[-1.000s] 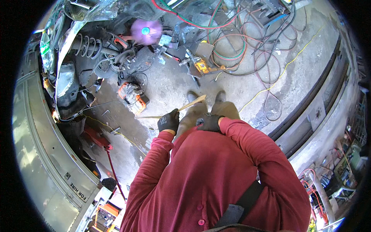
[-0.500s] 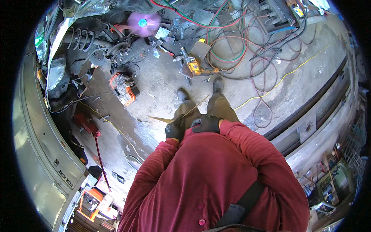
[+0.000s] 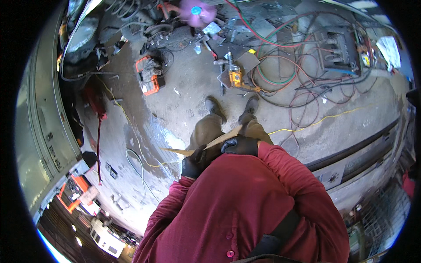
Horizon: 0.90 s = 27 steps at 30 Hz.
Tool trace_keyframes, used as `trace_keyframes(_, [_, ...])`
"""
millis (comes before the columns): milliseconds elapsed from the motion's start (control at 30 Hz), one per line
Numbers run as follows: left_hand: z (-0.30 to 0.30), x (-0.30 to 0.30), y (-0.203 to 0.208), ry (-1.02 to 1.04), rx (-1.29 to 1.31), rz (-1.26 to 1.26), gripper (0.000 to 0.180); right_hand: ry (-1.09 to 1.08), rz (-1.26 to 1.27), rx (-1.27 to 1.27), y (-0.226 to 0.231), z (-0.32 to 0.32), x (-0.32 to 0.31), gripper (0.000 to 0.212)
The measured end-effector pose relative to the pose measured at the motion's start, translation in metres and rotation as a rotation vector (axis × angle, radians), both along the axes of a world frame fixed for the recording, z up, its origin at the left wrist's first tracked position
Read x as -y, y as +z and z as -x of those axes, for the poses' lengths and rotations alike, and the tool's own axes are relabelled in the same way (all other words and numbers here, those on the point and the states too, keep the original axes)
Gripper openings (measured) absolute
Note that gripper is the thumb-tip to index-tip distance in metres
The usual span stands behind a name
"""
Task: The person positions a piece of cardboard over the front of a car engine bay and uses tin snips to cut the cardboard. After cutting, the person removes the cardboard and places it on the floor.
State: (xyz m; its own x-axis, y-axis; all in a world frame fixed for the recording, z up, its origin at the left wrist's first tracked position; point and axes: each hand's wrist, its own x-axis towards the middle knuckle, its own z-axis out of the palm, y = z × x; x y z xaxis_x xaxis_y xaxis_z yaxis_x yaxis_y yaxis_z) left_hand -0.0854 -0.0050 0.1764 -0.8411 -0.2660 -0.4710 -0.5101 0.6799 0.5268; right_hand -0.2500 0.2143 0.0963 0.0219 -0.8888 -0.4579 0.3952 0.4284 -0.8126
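Observation:
Close in front of my waist, both hands wear black gloves. My left hand (image 3: 195,165) is closed on a folded, tan, thin sheet that looks like cardboard (image 3: 224,137). One narrow flap of it points left past that hand, and the broader part slants up to the right. My right hand (image 3: 241,146) is closed at the near edge of this broader part, its fingers curled and partly hidden. Beyond my shoes on the floor lies a yellow power drill (image 3: 236,75).
An orange-and-black toolbox (image 3: 150,79) sits ahead on the left, near a red floor jack (image 3: 94,98). Red and green hoses (image 3: 280,72) coil at the right. A purple fan (image 3: 197,13) is at the far side. A vehicle panel (image 3: 37,131) lines the left.
The view has turned, so the floor things appear shifted. The tan sheet now shows a broader face beside my right hand, where before it looked like a thin edge.

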Motion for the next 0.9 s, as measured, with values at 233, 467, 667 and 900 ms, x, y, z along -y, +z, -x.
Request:
trace_keyframes(233, [0.002,0.046,0.000,0.135,-0.144,-0.065,0.028,0.019,0.025,-0.006,-0.001,0.016,0.058,0.024])
trace_keyframes(467, [0.023,0.181,-0.029,0.071,-0.185,-0.110,0.029,-0.025,-0.043,-0.042,-0.005,0.019,0.178,0.029])
trace_keyframes(667, [0.032,0.301,-0.026,0.009,-0.057,-0.125,0.028,-0.117,-0.102,-0.059,-0.007,-0.001,0.286,0.033])
trace_keyframes(900, [0.046,0.347,-0.026,-0.095,0.022,-0.197,0.031,-0.258,-0.017,0.035,-0.018,-0.028,0.313,0.026])
